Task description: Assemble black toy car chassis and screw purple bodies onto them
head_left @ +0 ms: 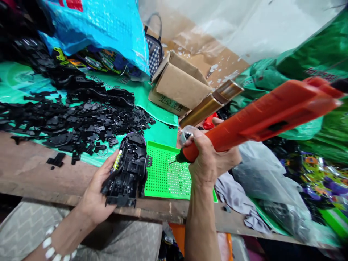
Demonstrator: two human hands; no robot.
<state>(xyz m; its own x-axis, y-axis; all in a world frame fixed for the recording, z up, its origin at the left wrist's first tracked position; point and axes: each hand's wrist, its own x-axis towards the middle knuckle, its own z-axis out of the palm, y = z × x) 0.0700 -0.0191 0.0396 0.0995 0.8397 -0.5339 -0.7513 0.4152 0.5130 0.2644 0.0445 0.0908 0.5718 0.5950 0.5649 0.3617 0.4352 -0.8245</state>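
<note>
My left hand (96,190) is closed around the side of a black plastic toy car chassis (126,170), tilted so that its inner side with molded slots faces me. A yellow-green patch shows along its left edge. In my right hand (205,159) is an orange electric screwdriver (258,116), gripped near its black nose, with the thin bit pointing left and down. The bit's tip is over a bright green perforated tray (159,181), apart from the chassis. Small shiny screws seem to lie in the tray.
Loose black plastic parts (89,123) are heaped at the left. Behind stand an open cardboard box (182,83), a blue bag (100,29) and gold-brown tubes (212,103). A small clear cup (187,133) sits behind the tray. A grey cloth (236,195) and plastic bags (266,174) lie right.
</note>
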